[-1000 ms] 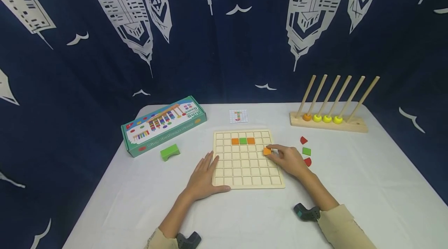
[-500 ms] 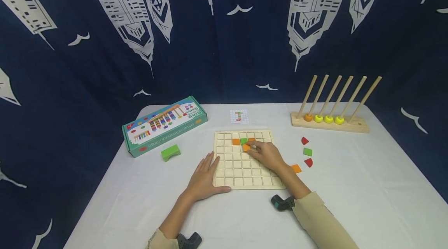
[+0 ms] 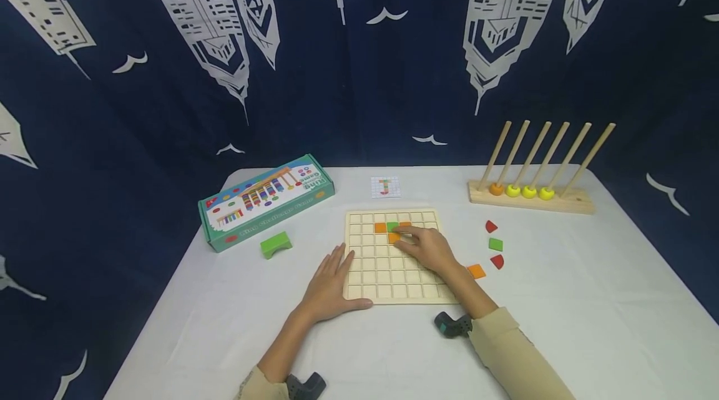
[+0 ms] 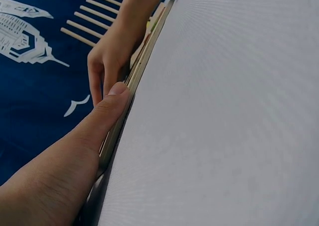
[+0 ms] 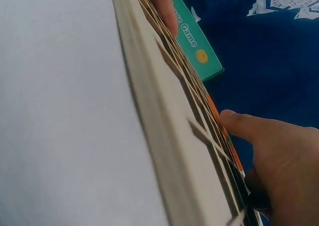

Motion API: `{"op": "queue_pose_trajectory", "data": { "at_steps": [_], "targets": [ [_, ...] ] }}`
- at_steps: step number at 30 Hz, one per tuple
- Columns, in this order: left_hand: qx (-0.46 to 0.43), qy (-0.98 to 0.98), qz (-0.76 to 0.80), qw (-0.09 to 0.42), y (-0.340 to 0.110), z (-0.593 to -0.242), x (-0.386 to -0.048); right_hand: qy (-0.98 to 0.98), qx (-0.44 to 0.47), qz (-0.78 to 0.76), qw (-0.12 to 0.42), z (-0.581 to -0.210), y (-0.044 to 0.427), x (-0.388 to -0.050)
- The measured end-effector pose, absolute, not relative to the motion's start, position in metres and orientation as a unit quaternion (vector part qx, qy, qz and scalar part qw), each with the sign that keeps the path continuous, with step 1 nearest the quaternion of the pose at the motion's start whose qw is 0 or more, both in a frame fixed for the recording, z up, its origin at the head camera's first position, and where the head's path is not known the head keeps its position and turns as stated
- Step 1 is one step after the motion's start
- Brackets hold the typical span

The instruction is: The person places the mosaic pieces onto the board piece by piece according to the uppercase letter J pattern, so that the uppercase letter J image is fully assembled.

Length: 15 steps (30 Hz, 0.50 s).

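Observation:
A pale wooden grid board (image 3: 382, 276) lies on the white table. In its second row sit an orange tile (image 3: 380, 228), a green tile (image 3: 392, 225) and another orange tile (image 3: 405, 224), the last partly covered by fingers. My right hand (image 3: 428, 251) pinches a further orange square tile (image 3: 392, 238) between thumb and index finger, at the cell just below the green one. Along the board's left edge rests my left hand (image 3: 327, 287), fingers straight and spread, its thumb (image 4: 112, 99) at the near corner.
To the board's right lie red pieces (image 3: 497, 261), a green tile (image 3: 495, 244) and an orange tile (image 3: 476, 271). Behind are a pattern card (image 3: 385, 186) and a peg stand (image 3: 530, 199) with beads. Leftward are a game box (image 3: 266, 201) and a green arch block (image 3: 276, 244).
My right hand has carried the orange tile leftward from the board's right side to the cell under the green tile, and stays there. The left hand keeps its place.

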<state>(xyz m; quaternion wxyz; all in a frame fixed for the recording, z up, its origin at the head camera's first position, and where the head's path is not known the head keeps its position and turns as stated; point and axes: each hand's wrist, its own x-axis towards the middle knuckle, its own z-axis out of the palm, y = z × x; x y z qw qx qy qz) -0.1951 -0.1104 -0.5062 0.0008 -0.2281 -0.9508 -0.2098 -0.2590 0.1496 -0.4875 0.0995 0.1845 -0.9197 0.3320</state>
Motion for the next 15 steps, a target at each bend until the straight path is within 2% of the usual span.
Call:
{"op": "queue_pose_trajectory", "data": {
  "at_steps": [10, 15],
  "targets": [
    [-0.229, -0.950, -0.213, -0.005, -0.108, -0.508, -0.196, -0.914, 0.166, 0.350, 0.124, -0.485, 0.193, -0.240],
    [-0.227, -0.950, -0.212, -0.001, -0.110, -0.506, -0.195, -0.918, 0.162, 0.327, 0.157, -0.485, 0.228, -0.228]
  ]
}}
